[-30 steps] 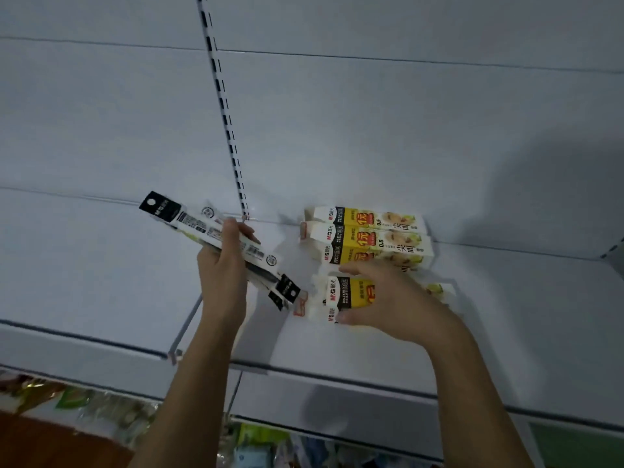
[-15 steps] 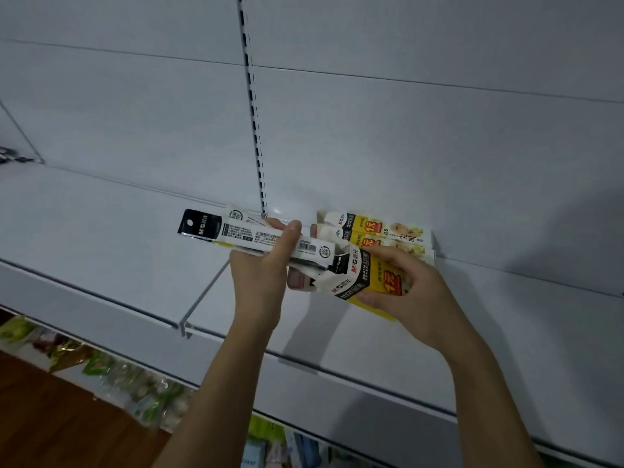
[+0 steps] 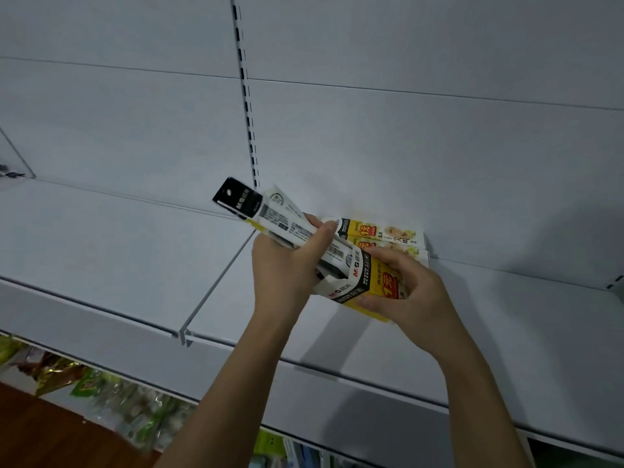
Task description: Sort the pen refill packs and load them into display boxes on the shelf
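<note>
Since half a second ago the refill packs (image 3: 270, 219) have tilted steeper, their lower ends now inside the open mouth of the box (image 3: 366, 282) (earlier they lay nearly level above it). Two more boxes (image 3: 388, 234) lie at the back of the white shelf (image 3: 135, 265), partly hidden by the hands. The left hand (image 3: 287, 265) grips the packs; the right hand (image 3: 405, 292) grips the box above the shelf.

three display boxes (image 3: 378, 285); one bundle of refill packs (image 3: 270, 217); two hands (image 3: 287, 268)
</note>
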`<state>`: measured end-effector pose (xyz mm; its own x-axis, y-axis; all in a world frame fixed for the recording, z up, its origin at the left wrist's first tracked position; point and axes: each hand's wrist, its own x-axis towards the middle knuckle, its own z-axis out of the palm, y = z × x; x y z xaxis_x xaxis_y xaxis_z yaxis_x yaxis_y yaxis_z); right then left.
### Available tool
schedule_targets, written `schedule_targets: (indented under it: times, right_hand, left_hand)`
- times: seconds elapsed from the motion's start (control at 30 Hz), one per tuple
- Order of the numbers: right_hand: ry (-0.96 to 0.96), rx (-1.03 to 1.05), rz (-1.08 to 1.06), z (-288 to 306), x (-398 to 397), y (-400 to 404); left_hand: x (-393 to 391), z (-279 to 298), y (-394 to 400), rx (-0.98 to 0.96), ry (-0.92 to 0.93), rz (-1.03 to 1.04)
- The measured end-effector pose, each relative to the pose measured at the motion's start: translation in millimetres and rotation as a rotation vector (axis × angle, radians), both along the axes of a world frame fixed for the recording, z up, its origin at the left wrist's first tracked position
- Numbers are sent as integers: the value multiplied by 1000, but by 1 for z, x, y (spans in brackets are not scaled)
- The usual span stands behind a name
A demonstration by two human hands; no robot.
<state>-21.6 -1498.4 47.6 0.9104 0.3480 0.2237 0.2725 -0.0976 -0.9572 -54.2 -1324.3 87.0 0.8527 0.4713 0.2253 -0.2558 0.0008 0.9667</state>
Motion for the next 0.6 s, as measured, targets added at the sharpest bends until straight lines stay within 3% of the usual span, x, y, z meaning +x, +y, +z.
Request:
schedule_targets:
  times: [0.17,0.23,0.43,0.6]
  right_hand:
    - [-2,-8,19,0,-1,2]
    - [-4,11,6,0,0,1]
    - [22,69,-32,-1,7,-11]
    - [50,77,4,1,8,-5]
  left_hand:
    - [6,2,-8,143,64,20]
    - [8,4,-1,58,54,42]
    - [7,26,32,-453,-78,129]
    - [3,26,18,-360,-50,34]
